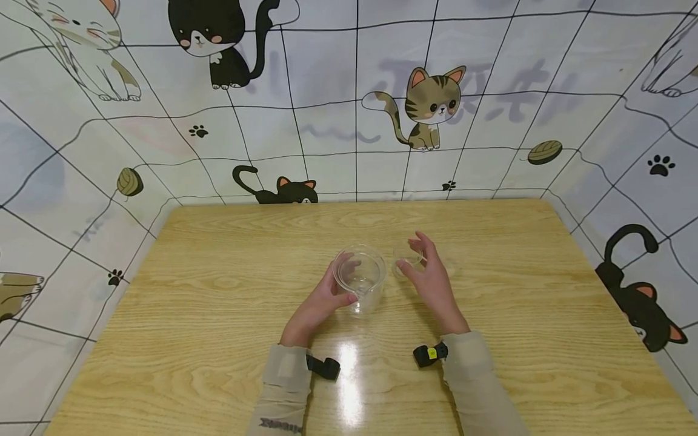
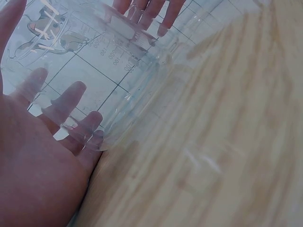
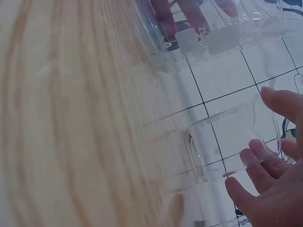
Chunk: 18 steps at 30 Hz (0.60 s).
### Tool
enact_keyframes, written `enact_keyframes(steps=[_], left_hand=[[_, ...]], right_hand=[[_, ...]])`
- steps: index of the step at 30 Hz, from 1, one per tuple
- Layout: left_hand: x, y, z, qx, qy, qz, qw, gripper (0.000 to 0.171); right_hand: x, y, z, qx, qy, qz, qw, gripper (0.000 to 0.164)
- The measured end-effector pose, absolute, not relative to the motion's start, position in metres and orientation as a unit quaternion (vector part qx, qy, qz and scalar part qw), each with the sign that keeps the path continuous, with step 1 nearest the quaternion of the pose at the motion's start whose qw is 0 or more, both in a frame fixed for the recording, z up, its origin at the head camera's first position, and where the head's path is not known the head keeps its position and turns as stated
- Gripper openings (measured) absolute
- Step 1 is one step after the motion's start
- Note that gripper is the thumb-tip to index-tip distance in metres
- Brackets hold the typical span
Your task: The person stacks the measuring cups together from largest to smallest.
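Note:
A large clear glass beaker (image 1: 361, 281) stands on the wooden table in front of me, printed measuring marks showing on its wall in the left wrist view. My left hand (image 1: 322, 297) grips its left side, the thumb at the near side and the fingers (image 2: 71, 97) seen through the glass. Just right of it is a smaller clear beaker (image 3: 227, 137), without visible marks. My right hand (image 1: 433, 278) holds this one near the rim, thumb on one side and fingers curved round the other. Whether the small beaker's base touches the table I cannot tell.
The light wooden table (image 1: 207, 303) meets cat-printed cloth walls (image 1: 338, 121) at the back and both sides. Black wrist cameras are strapped over both sleeves. A bright light reflection lies on the table near the front.

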<state>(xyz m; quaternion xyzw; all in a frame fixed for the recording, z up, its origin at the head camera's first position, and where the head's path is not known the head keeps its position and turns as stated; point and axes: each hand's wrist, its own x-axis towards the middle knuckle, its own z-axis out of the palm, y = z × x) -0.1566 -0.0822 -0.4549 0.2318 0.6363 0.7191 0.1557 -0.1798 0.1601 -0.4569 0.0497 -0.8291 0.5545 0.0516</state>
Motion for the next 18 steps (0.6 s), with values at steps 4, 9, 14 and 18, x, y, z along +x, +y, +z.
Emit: enact_keyframes(steps=[4,9,14,18], left_hand=[[-0.1567,-0.0825,-0.4538,0.234,0.638,0.717,0.154,0.083],[-0.1568,-0.0832,-0.4529,0.235,0.642,0.712,0.158,0.082],[-0.1573,-0.0827,-0.4529,0.239,0.646,0.709,0.154,0.08],[-0.1565,-0.0824,-0.454,0.236,0.645,0.71,0.155,0.082]], right_hand=[[-0.1805,0.1599,-0.456,0.046,-0.828,0.557,0.044,0.075],[-0.1806,0.1598,-0.4548,0.041,-0.832,0.553,0.031,0.077],[-0.1803,0.1603,-0.4542,0.037,-0.836,0.547,0.037,0.076],[-0.1798,0.1618,-0.4565,0.03,-0.84,0.54,0.045,0.076]])
